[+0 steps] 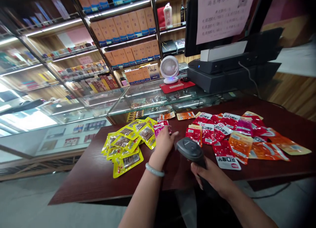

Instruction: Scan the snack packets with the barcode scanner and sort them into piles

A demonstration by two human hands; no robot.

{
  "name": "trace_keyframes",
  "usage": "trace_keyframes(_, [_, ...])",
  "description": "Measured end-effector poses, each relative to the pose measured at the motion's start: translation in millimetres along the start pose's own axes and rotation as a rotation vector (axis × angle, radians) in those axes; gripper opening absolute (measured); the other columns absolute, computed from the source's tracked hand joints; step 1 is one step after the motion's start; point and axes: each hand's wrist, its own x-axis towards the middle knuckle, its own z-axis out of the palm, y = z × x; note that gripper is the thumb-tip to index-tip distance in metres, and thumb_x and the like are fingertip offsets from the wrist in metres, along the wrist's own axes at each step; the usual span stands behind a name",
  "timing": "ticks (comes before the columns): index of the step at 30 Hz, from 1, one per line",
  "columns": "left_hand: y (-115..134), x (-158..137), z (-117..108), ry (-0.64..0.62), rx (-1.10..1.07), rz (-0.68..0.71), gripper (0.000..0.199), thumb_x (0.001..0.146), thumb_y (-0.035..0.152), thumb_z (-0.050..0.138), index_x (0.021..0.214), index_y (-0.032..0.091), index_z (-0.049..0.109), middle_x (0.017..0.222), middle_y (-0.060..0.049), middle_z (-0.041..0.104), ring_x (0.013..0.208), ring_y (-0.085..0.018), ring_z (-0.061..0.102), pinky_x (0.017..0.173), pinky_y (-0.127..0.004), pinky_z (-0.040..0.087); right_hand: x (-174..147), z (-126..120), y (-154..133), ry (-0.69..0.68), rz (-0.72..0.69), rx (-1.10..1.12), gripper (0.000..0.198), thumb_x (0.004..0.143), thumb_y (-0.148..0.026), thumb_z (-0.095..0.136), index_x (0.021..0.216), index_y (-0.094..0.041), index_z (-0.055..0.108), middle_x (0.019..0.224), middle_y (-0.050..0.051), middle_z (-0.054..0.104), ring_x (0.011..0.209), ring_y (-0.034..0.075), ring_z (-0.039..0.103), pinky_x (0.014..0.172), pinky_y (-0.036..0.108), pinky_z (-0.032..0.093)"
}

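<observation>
My right hand [212, 177] is wrapped round the handle of a dark grey barcode scanner [191, 149], whose head points forward and left over the table. My left hand [165, 140], with a pale bangle at the wrist, reaches over a pink snack packet [159, 127]. Its thumb stands apart from the fingers, and the fingertips are at the packet, partly hidden. Left of it lies a heap of yellow snack packets [125, 139] with clear windows. To the right is a spread pile of red and white packets [207, 134] mixed with orange packets [240, 145].
Two small orange packets [185, 115] lie near the far edge of the dark wooden table [91, 178]. Beyond are a glass counter [148, 93], a white fan [169, 68], a red mat [177, 86] and a black register [217, 76] with a monitor. Stocked shelves [133, 37] line the back.
</observation>
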Motion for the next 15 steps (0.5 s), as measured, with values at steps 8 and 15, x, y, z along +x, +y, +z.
trace_keyframes(8, [-29.5,8.6,-31.7,0.085,0.759,-0.206,0.059,0.082,0.061,0.066,0.112,0.009,0.066,0.124,-0.023,0.062,0.117,-0.039,0.055,0.097,-0.045,0.043,6.0,-1.7,3.7,-0.008,0.013,0.042,0.055,0.081,-0.07,0.072,0.096,-0.02,0.052,0.056,-0.01,0.05,0.04,0.007,0.044,0.04,0.02,0.038])
trace_keyframes(15, [-33.9,3.8,-26.3,0.084,0.739,-0.152,0.048,0.085,0.053,0.064,0.112,0.013,0.067,0.123,-0.019,0.063,0.116,-0.036,0.054,0.097,-0.045,0.041,10.0,-8.2,2.3,-0.034,0.001,0.012,0.052,0.082,-0.068,0.073,0.091,-0.021,0.051,0.057,-0.009,0.051,0.042,0.008,0.047,0.042,0.021,0.042])
